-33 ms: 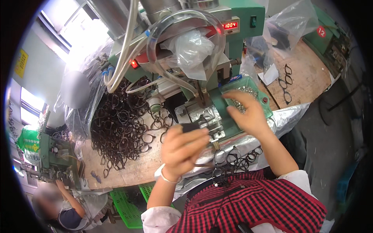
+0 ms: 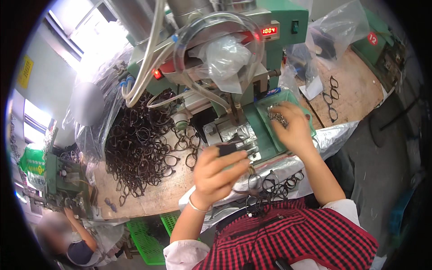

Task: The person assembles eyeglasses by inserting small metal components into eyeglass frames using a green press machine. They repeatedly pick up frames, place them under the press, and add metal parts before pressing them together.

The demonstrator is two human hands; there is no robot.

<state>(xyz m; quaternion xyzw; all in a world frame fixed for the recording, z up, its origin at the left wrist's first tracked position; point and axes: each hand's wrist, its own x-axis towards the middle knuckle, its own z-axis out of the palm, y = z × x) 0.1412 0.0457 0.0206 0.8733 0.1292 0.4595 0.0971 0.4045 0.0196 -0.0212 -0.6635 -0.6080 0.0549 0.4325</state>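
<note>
My left hand (image 2: 220, 170) is closed around a dark eyeglass frame (image 2: 228, 148), held just in front of the metal fixture (image 2: 234, 132) of a green machine (image 2: 270, 49). My right hand (image 2: 291, 127) reaches into a shallow green tray (image 2: 263, 121) to the right of the fixture. Its fingers are bent over a heap of small metal parts (image 2: 276, 116); I cannot tell whether it grips any. More dark frames (image 2: 274, 182) lie on a silver sheet (image 2: 333, 135) over my lap.
A big pile of dark eyeglass frames (image 2: 139, 148) covers the wooden bench to the left. Clear hoses and plastic bags (image 2: 225, 58) hang from the machine. Two frames (image 2: 332, 96) lie on the right bench. A green basket (image 2: 148, 238) and another person (image 2: 67, 234) are at lower left.
</note>
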